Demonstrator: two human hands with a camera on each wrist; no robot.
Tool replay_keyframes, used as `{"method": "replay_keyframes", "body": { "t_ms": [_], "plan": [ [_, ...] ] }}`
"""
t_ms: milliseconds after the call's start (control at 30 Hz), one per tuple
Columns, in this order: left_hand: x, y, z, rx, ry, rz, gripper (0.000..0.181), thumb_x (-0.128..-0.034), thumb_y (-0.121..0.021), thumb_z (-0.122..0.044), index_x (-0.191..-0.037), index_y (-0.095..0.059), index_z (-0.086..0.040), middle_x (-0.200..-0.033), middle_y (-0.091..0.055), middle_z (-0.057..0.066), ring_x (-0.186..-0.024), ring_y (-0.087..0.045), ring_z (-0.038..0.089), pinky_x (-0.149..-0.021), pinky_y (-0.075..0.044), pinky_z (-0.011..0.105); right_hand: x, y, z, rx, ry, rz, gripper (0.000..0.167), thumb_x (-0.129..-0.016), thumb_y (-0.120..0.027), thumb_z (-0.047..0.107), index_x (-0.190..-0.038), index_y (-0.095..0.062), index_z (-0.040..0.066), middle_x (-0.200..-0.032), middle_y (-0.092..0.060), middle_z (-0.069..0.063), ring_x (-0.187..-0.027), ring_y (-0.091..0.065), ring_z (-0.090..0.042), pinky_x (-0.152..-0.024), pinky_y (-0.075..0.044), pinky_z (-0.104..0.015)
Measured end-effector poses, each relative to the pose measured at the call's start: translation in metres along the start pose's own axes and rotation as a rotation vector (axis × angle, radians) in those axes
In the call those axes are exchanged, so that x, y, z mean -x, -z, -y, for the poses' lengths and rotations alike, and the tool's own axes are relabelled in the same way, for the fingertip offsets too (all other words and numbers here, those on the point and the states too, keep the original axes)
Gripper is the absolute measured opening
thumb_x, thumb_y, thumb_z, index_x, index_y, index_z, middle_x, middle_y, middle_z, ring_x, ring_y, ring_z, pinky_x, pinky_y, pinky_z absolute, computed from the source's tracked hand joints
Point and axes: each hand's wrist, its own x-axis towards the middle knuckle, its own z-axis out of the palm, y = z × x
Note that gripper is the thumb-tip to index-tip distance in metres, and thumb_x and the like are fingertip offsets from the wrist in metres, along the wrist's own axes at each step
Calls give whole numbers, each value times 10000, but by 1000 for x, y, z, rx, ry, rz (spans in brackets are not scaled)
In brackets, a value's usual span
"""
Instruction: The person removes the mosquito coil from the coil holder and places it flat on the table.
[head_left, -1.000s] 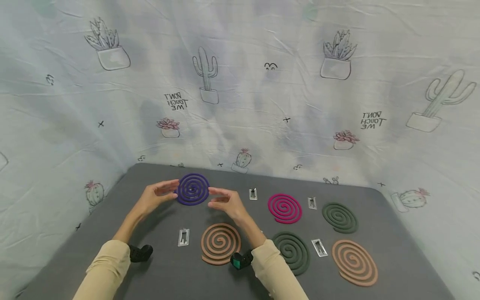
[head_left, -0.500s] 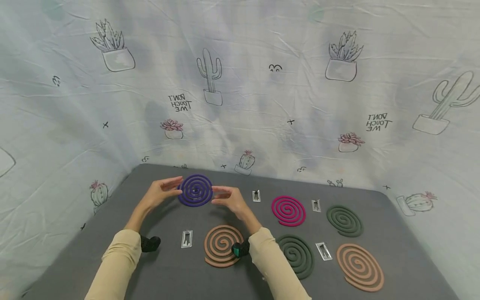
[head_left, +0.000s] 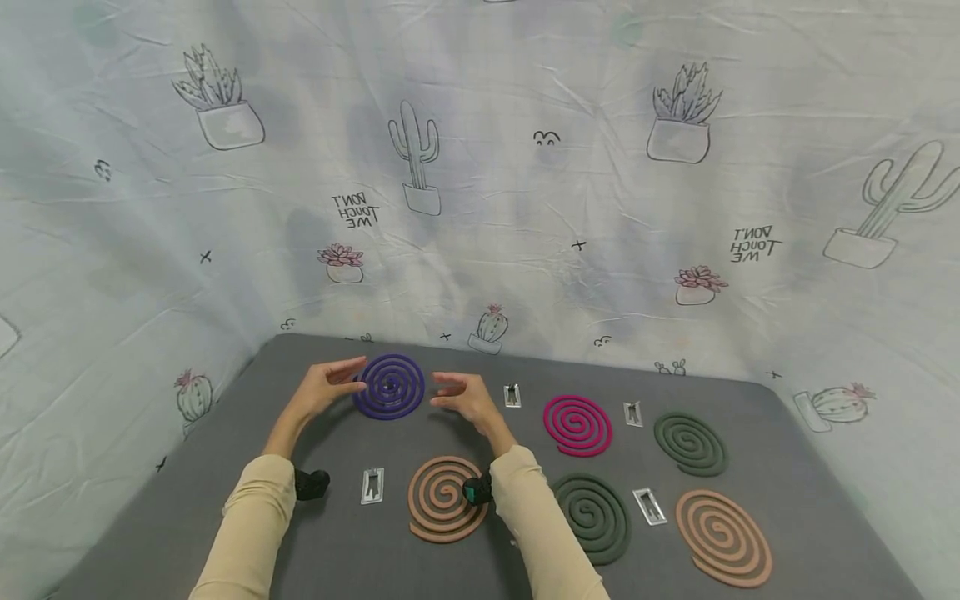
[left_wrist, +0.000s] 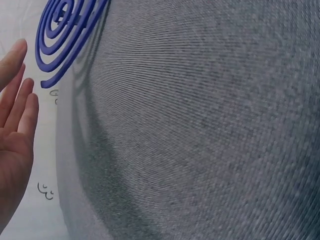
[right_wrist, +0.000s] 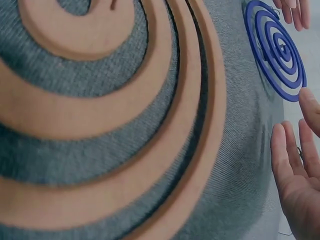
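A blue-purple mosquito coil [head_left: 389,387] is at the back left of the grey table, raised a little above the cloth, with a small piece showing at its centre. My left hand [head_left: 324,388] is at its left edge, fingers extended; in the left wrist view a small gap separates the thumb [left_wrist: 15,60] from the coil [left_wrist: 62,42]. On the other side, my right hand [head_left: 467,398] stands apart from the coil's right edge. Its fingers are loosely extended and hold nothing. What supports the coil underneath is mostly hidden.
An orange coil [head_left: 442,504] lies below my right wrist. Further right are a magenta coil [head_left: 577,425], green coils [head_left: 691,443] and another orange coil [head_left: 723,537]. Several thin metal coil stands [head_left: 372,486] lie between them. Printed cloth hangs behind the table.
My right hand has drawn slightly away from the coil's right edge, widening the gap. The left hand stays close to the left edge. The view has shifted a little.
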Motion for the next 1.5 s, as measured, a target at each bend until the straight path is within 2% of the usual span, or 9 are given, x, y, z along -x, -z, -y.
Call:
{"method": "replay_keyframes", "body": {
  "t_ms": [67,167,333,533,767,1100,1333,1500],
  "plan": [
    [-2,-3,1,-30,0,1,563,-1059,-712,-39,-1544,-496,150,-1580,-506,351,-1498,-464,558,-1216,-451,594,1,0,-1,-3,-30,-2,489,-967,-754,-121,-1443,-644,-104,-1499,-640,-291,-1313,-687,-458,-1027,-653,-403],
    [-5,-6,2,-66,0,-10,549,-1063,-711,-52,-1536,-511,144,-1578,-503,362,-1492,-460,573,-1229,-431,626,1,-2,-1,1,-43,11,501,-978,-744,-115,-1464,-623,-106,-1528,-617,-289,-1326,-681,-448,-1034,-649,-398],
    [-10,-10,4,-94,-10,-33,515,-1078,-693,-58,-1523,-531,143,-1556,-523,374,-1469,-492,571,-1213,-447,625,-1,-5,1,3,-32,21,499,-990,-737,-102,-1471,-605,-127,-1528,-613,-298,-1312,-690,-451,-1039,-646,-393],
    [-13,-9,3,-106,-2,-32,491,-1102,-667,-91,-1518,-540,136,-1540,-529,392,-1445,-511,589,-1198,-464,663,-4,-10,3,-25,-55,24,483,-1010,-728,-74,-1474,-603,-127,-1501,-635,-300,-1290,-711,-440,-1051,-640,-397],
    [-15,-9,6,-157,4,-51,453,-1110,-654,-97,-1492,-572,132,-1488,-580,391,-1370,-587,585,-1138,-514,682,-7,-19,0,-58,-51,-2,472,-1008,-724,-82,-1461,-608,-137,-1482,-651,-301,-1286,-714,-440,-1035,-648,-409],
    [-18,-8,13,-200,-4,-50,434,-1125,-628,-105,-1485,-580,132,-1445,-617,382,-1337,-620,566,-1112,-521,678,-9,-27,1,-55,-58,-36,460,-1021,-722,-54,-1467,-621,-106,-1406,-695,-290,-1247,-733,-437,-993,-666,-397],
    [-23,-7,13,-244,-3,-48,418,-1120,-634,-96,-1462,-590,141,-1393,-641,398,-1305,-632,583,-1095,-530,700,-11,-32,4,-94,-84,-62,418,-983,-743,-100,-1394,-671,-120,-1375,-701,-281,-1209,-751,-432,-972,-673,-375],
    [-26,-9,8,-257,13,-47,402,-1124,-626,-105,-1447,-607,134,-1391,-632,403,-1311,-627,586,-1122,-500,716,-13,-34,4,-117,-105,-84,520,-941,-760,-152,-1445,-643,-104,-1430,-682,-269,-1201,-759,-418,-954,-676,-356]
  ]
}}
